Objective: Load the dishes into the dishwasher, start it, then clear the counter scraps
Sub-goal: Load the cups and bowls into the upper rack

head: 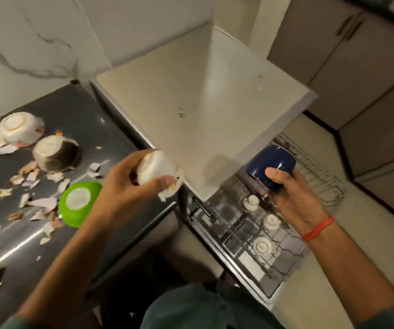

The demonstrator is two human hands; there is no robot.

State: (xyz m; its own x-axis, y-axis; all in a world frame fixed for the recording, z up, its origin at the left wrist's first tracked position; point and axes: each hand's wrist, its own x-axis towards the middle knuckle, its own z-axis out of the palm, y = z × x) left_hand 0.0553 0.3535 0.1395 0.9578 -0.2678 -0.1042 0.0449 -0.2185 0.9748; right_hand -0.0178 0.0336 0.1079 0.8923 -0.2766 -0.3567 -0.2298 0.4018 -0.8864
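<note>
Head view. Left hand (pixel 129 184) curls its fingers and thumb round a white glazed cup (pixel 159 173), held bottom-up and tilted over the edge between the dark counter (pixel 77 115) and the pale top (pixel 191 91) of the dishwasher. Some print shows near the cup's rim; too blurred to read.

Right hand (pixel 295 198) grips a dark blue mug (pixel 270 166), glossy and rounded, mouth down, thumb pressed on its side. The mug hangs above the pulled-out wire rack (pixel 309 167). A red thread band (pixel 318 229) circles that wrist.

Wire rack: thin metal grid, pulled out beyond the pale top's corner. Three small white cups (pixel 262 244) stand upturned in a row inside it, round bases showing.

Dark counter, left: polished, reflective, stone-like. On it three upturned bowls: a white bowl (pixel 19 128) at the back, a dark-sided bowl (pixel 54 153) with a pale base just beside it, a bright green bowl (pixel 78 201) nearer, partly behind the left forearm. Torn pale scraps (pixel 41 203), papery and flaky, lie scattered round the bowls and along the left edge.

Behind: marble-veined white wall (pixel 25 43). Right: beige cabinet doors (pixel 357 67), matte, with long handles.
</note>
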